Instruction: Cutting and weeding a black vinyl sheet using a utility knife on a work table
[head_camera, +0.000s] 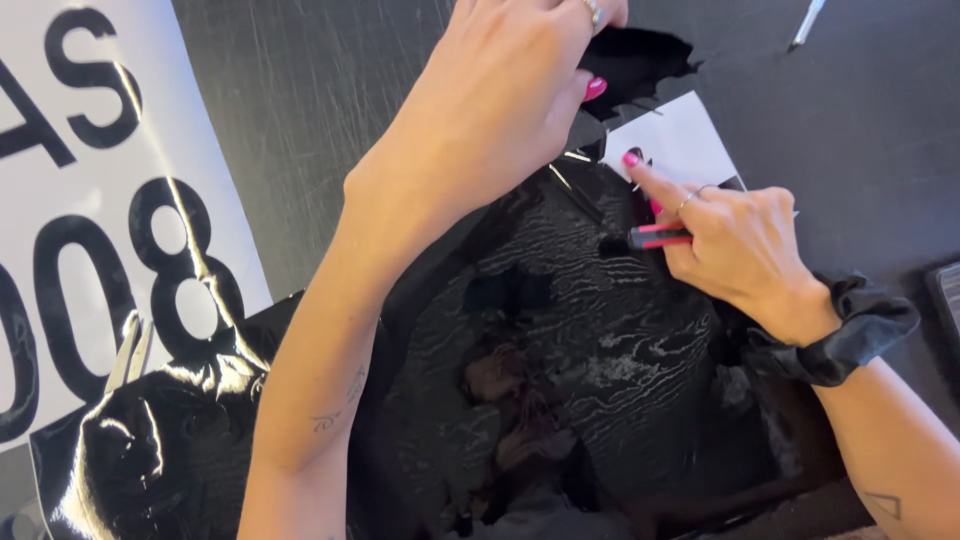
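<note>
The glossy black vinyl sheet is pinched at its upper edge by the left hand, while beside it a pink-and-black knife is gripped in the right hand, so the film could tear if pulled unevenly.

A large white sign sheet with bold black characters is laid along the left edge of the dark table, its lower corner overlapped by glossy black vinyl film. A smaller white backing sheet is seen near the top centre, partly covered by the same black film. At the right edge, a corner of a dark, screen-like device is glimpsed; its kind cannot be told.
</note>
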